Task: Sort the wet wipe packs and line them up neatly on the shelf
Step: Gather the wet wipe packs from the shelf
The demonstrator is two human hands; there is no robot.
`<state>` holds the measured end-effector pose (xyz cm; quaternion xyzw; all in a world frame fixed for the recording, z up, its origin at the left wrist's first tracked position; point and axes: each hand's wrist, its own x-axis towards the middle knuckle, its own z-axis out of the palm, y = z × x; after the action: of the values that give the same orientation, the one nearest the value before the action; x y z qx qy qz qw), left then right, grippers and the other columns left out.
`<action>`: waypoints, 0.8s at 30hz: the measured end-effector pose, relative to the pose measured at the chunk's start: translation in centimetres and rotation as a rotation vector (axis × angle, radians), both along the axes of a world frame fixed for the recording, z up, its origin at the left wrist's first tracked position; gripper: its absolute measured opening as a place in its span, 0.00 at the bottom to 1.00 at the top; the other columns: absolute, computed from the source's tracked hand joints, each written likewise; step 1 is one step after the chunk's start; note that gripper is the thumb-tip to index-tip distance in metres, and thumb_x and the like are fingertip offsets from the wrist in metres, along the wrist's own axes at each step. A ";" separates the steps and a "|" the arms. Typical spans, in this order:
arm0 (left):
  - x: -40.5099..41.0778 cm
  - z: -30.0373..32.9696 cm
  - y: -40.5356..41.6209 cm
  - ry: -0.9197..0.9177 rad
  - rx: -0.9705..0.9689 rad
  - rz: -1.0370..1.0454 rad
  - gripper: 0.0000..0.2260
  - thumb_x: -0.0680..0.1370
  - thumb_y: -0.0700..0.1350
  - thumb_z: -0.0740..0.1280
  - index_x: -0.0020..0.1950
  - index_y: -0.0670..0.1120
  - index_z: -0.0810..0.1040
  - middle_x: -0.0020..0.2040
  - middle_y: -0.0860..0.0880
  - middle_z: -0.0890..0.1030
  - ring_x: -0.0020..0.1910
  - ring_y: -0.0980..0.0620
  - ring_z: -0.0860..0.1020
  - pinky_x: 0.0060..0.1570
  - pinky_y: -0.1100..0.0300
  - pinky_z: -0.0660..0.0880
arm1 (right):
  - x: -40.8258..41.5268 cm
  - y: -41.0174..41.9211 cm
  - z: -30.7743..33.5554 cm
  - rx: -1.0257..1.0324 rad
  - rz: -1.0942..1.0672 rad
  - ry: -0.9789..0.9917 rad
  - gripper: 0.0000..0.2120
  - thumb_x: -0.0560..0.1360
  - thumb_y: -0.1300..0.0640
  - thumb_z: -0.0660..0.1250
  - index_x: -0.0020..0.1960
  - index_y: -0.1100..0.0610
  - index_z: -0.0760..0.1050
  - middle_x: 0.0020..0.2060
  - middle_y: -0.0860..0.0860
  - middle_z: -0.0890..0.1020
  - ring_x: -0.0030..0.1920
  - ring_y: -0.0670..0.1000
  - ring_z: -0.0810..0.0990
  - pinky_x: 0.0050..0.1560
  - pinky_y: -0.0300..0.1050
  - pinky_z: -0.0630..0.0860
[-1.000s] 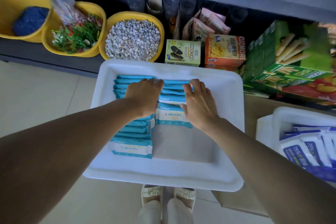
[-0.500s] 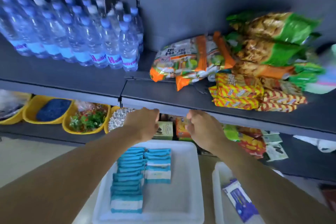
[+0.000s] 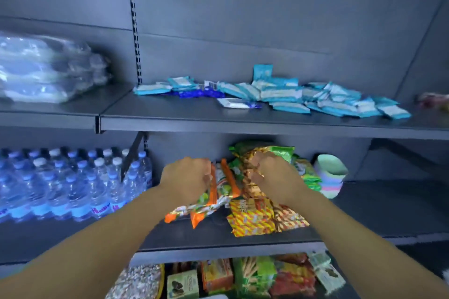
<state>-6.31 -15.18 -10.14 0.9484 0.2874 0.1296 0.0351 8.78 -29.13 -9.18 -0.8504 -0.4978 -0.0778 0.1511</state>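
Observation:
A loose jumble of teal wet wipe packs (image 3: 315, 98) lies across the upper shelf (image 3: 218, 121), some overlapping, one standing on edge at the back. A few dark blue packs (image 3: 192, 93) sit among them at the left, and a white and blue pack (image 3: 237, 103) lies flat nearer the front. My left hand (image 3: 187, 178) and my right hand (image 3: 277, 177) are raised side by side below that shelf, in front of the middle shelf. Both are blurred, backs toward me, fingers loosely curled. Nothing shows in either hand.
Snack bags (image 3: 255, 216) are piled on the middle shelf behind my hands, with water bottles (image 3: 73, 184) to the left and a pastel cup stack (image 3: 331, 177) to the right. A plastic-wrapped bundle (image 3: 43, 68) fills the upper left. Snack boxes (image 3: 216, 274) stand on the shelf below.
My view has swung up from the white tray of teal packs to the shelves. Both hands left the tray's packs and rose to the middle shelf's height.

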 end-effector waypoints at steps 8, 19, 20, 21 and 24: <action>6.2 7.3 -2.6 -0.103 0.049 -0.117 0.07 0.79 0.51 0.58 0.50 0.51 0.74 0.54 0.48 0.80 0.55 0.43 0.76 0.47 0.53 0.73 | 6.8 -4.6 7.0 0.062 -0.083 -0.043 0.14 0.77 0.49 0.63 0.59 0.54 0.70 0.57 0.53 0.74 0.57 0.57 0.75 0.51 0.49 0.74; 20.6 10.8 -5.8 -0.163 0.013 -0.070 0.10 0.78 0.54 0.62 0.56 0.53 0.71 0.53 0.52 0.80 0.55 0.49 0.77 0.51 0.52 0.75 | 22.7 -9.9 11.4 0.094 -0.120 -0.055 0.20 0.76 0.49 0.66 0.64 0.56 0.68 0.59 0.55 0.73 0.58 0.57 0.75 0.55 0.51 0.74; 22.0 10.8 -5.9 -0.166 0.007 -0.068 0.10 0.77 0.54 0.63 0.56 0.53 0.71 0.52 0.52 0.80 0.55 0.49 0.77 0.51 0.51 0.75 | 24.3 -10.1 11.6 0.095 -0.128 -0.052 0.20 0.76 0.50 0.66 0.65 0.56 0.68 0.60 0.55 0.72 0.58 0.57 0.75 0.55 0.51 0.74; 23.2 10.9 -6.0 -0.171 0.003 -0.064 0.10 0.77 0.54 0.63 0.56 0.53 0.71 0.53 0.52 0.80 0.54 0.49 0.77 0.51 0.51 0.75 | 25.8 -10.1 11.6 0.093 -0.134 -0.049 0.20 0.77 0.51 0.65 0.65 0.56 0.67 0.60 0.55 0.72 0.59 0.57 0.75 0.56 0.51 0.74; 26.3 10.8 -5.9 -0.176 0.030 -0.057 0.12 0.78 0.53 0.63 0.59 0.52 0.70 0.57 0.52 0.78 0.56 0.49 0.76 0.51 0.52 0.75 | 29.9 -9.5 11.4 0.082 -0.139 -0.031 0.17 0.78 0.55 0.62 0.66 0.58 0.66 0.62 0.56 0.71 0.59 0.59 0.74 0.56 0.52 0.73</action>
<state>20.00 -21.04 0.63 0.9415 0.2539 0.2157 0.0500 38.73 -38.62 2.21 -0.8747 -0.4364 -0.1214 0.1722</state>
